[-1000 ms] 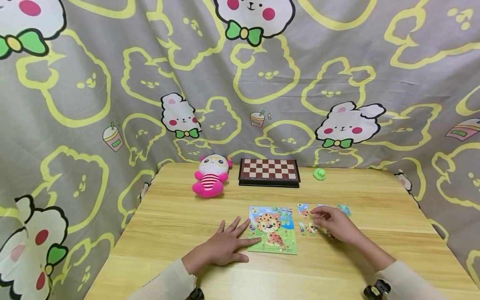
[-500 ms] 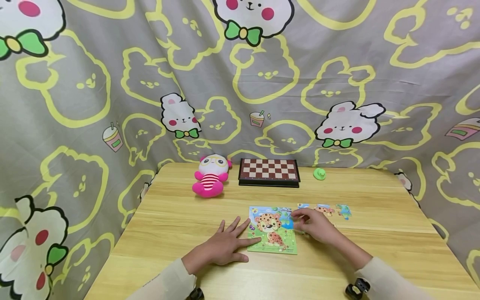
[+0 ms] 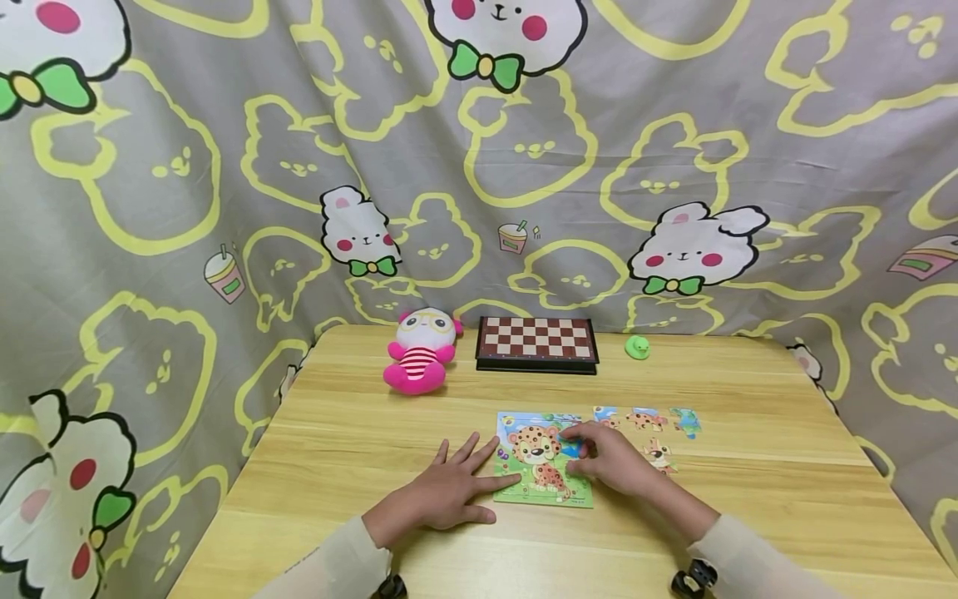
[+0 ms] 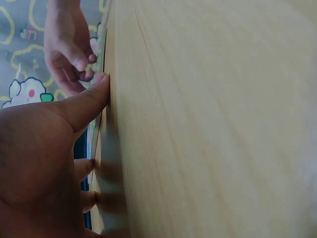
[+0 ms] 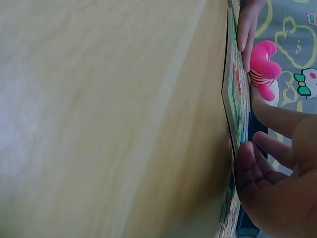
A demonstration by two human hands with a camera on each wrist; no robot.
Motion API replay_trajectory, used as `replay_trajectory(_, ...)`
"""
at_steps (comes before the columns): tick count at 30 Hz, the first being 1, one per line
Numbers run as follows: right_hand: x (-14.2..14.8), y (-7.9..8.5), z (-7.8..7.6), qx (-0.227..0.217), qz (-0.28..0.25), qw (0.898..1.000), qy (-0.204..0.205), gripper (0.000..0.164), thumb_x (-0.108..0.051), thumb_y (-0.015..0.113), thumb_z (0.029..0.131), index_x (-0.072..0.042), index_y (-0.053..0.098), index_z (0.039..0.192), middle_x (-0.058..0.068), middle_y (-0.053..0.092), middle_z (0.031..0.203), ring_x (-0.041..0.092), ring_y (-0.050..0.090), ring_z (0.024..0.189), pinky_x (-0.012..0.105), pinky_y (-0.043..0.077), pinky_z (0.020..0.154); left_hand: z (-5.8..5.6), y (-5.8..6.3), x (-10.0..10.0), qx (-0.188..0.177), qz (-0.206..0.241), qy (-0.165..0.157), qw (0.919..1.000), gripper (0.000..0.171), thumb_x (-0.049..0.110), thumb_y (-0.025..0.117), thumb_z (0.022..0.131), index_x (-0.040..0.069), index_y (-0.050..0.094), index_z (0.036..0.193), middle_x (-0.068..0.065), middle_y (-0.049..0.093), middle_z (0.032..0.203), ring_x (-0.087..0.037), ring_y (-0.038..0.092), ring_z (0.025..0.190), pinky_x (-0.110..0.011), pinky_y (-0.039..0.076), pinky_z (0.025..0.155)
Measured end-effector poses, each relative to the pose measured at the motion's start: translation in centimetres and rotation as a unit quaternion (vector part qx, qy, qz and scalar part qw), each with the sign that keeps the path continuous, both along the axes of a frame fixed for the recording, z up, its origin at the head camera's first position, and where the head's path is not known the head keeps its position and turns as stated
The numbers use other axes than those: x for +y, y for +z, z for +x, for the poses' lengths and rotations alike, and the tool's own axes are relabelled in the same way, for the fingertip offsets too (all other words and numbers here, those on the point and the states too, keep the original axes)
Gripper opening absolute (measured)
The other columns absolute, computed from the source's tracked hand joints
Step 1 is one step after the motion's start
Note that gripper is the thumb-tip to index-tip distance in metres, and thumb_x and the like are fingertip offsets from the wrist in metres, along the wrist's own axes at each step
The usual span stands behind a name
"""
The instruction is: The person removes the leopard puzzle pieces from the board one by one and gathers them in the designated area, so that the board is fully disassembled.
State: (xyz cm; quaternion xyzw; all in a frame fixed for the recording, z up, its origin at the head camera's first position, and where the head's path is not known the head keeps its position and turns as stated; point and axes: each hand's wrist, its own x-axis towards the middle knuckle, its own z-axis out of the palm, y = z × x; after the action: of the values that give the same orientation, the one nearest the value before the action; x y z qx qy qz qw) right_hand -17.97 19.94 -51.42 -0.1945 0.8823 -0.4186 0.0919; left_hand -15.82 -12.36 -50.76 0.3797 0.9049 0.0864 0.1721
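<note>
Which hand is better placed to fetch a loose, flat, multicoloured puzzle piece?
Probably the right hand: it is at the right side of the flat, square leopard puzzle, nearest the loose pieces. The left hand lies spread at the puzzle's left edge, farther away.

- Left forearm (image 3: 340, 559) at 7 o'clock in the head view; left hand (image 3: 451, 492) palm down, straight fingers (image 3: 496, 482) fanned from 12 to 3 o'clock;
- Right forearm (image 3: 684, 509) at 4 o'clock; right hand (image 3: 617, 457) pointing toward 10 o'clock, fingers curved, thumb (image 3: 584, 468) apart
</note>
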Motion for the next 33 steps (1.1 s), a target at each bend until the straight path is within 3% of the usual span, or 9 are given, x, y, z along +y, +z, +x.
replay_trajectory(12, -0.8, 0.1, 0.1, 0.037, 0.066, 0.997, 0.001, 0.048, -0.008, 0.085, 0.083, -0.004, 0.070, 0.128, 0.000, 0.060, 0.099, 0.015, 0.048, 0.079, 0.025, 0.041, 0.066, 0.0, -0.1, -0.1, -0.001, 0.001, -0.001, 1.0000, 0.062, 0.062, 0.050, 0.100, 0.057, 0.027, 0.157, -0.005, 0.004, 0.175, -0.040, 0.004, 0.159, -0.076, 0.015, 0.116)
replay_trajectory(17, -0.9, 0.3, 0.1, 0.035, 0.069, 0.997, 0.004, 0.046, -0.007, 0.086, 0.083, -0.005, 0.070, 0.126, 0.001, 0.058, 0.096, 0.016, 0.047, 0.078, 0.026, 0.040, 0.066, 0.0, -0.1, -0.1, 0.002, 0.000, -0.002, 1.0000, 0.062, 0.062, 0.050, 0.100, 0.056, 0.027, 0.157, -0.005, 0.004, 0.175, -0.040, 0.004, 0.159, -0.076, 0.016, 0.116)
replay_trajectory(26, -1.1, 0.4, 0.0, 0.029, 0.077, 0.997, -0.008, 0.042, -0.006, 0.084, 0.084, -0.009, 0.072, 0.124, 0.002, 0.062, 0.113, 0.017, 0.053, 0.092, 0.032, 0.046, 0.079, 0.0, 0.2, 0.0, 0.002, 0.000, -0.001, 1.0000, 0.062, 0.061, 0.051, 0.100, 0.056, 0.028, 0.157, -0.006, 0.005, 0.174, -0.041, 0.005, 0.158, -0.077, 0.016, 0.115)
replay_trajectory(33, -1.3, 0.4, -0.2, 0.045, 0.076, 0.996, -0.015, 0.032, -0.007, 0.083, 0.086, -0.014, 0.074, 0.116, -0.001, 0.062, 0.105, 0.017, 0.055, 0.093, 0.034, 0.048, 0.079, 0.1, 0.1, -0.1, -0.001, 0.003, -0.002, 1.0000, 0.062, 0.062, 0.051, 0.100, 0.056, 0.028, 0.157, -0.006, 0.005, 0.174, -0.042, 0.005, 0.158, -0.077, 0.016, 0.115)
